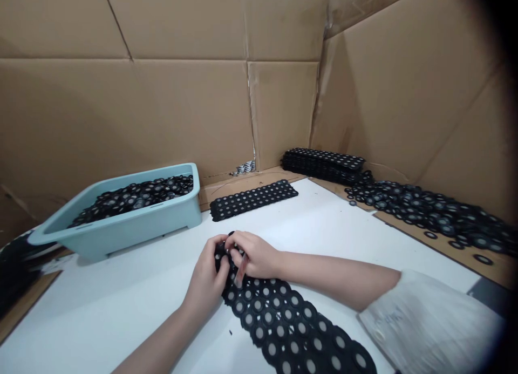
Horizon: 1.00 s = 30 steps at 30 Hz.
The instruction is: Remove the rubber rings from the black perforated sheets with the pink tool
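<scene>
Bundle of dark material [18,277], at the far left edge of the bench [141,314], its nature not clear; light-blue tub [141,233], open-topped, holding a heap of black disc-like pieces [137,198] with pale centres; left hand [204,277], thumb over the top and fingers bent around the far end of a dotted black sheet [279,320], holding it; reddish strip [242,270], small and partly translucent, lying against the curled fingers of the right hand and apparently gripped there; separate dotted panel [254,200], flat on the bench beyond both hands; right hand [259,255], fingers narrowed and bent at the sheet's far end, exact contact hidden.

Sheet itself: on the white bench under the hands, running from them toward the near edge of view; scalloped sides, small gaps between discs; judged light, thin and flexible, likely to bend or sag if lifted from one end; best held by both long edges, with the body supported from below; slipperiness cannot be told.

Stack of dotted panels [321,163], by the cardboard wall [162,104]; loose black rings [429,206], heaped at right, some lying singly on cardboard; pale sleeve [429,320], on the right arm.
</scene>
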Each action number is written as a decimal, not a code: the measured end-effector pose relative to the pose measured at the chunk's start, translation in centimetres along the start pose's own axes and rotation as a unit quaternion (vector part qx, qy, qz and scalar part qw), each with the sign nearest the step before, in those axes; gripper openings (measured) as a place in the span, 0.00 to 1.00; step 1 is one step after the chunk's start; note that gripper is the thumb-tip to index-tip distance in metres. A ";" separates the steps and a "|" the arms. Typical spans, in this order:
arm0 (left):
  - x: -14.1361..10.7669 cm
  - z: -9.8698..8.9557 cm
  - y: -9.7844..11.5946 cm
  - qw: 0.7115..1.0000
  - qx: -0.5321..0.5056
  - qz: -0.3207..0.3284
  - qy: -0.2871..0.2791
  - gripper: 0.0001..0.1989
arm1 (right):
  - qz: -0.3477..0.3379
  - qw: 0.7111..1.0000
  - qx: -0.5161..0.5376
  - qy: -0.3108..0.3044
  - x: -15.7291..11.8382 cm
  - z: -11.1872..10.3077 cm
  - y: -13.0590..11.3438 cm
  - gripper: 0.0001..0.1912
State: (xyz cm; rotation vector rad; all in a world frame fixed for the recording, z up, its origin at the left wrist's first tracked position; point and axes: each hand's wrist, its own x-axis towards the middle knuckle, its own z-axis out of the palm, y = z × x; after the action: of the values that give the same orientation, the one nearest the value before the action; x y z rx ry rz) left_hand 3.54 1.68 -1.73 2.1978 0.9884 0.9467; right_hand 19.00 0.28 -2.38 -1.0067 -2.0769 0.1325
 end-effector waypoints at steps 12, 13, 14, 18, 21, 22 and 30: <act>0.4 0.3 -1.4 0.989 0.139 0.049 -0.029 0.15 | -0.031 0.976 -0.185 -0.108 1.0 0.0 0.3 0.11; 0.5 0.4 -1.6 0.987 0.150 0.052 -0.027 0.15 | -0.015 0.975 -0.186 -0.122 1.3 -0.2 -0.1 0.13; 0.7 0.4 -1.8 0.985 0.160 0.055 -0.028 0.14 | 0.003 0.974 -0.180 -0.139 1.5 -0.5 -0.4 0.14; 1.0 0.6 -2.4 0.975 0.203 0.079 -0.044 0.14 | 0.058 0.968 -0.130 -0.207 2.0 -2.7 -1.4 0.14; 1.1 0.5 -2.6 0.976 0.206 0.059 -0.026 0.15 | 0.119 0.956 -0.140 -0.227 0.9 -6.1 -0.9 0.17; 1.2 0.4 -2.7 0.978 0.203 0.043 -0.021 0.15 | 0.143 0.952 -0.155 -0.219 0.3 -7.7 -0.4 0.16; 1.3 0.4 -2.6 0.975 0.221 0.027 -0.016 0.12 | 0.508 0.751 -0.422 -0.005 -8.5 -24.2 6.5 0.10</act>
State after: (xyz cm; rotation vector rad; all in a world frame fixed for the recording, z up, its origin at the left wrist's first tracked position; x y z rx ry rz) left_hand 3.42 4.16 -3.34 2.6050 1.2232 0.7658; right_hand 43.07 -6.95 5.87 -2.6157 -1.2949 -0.2959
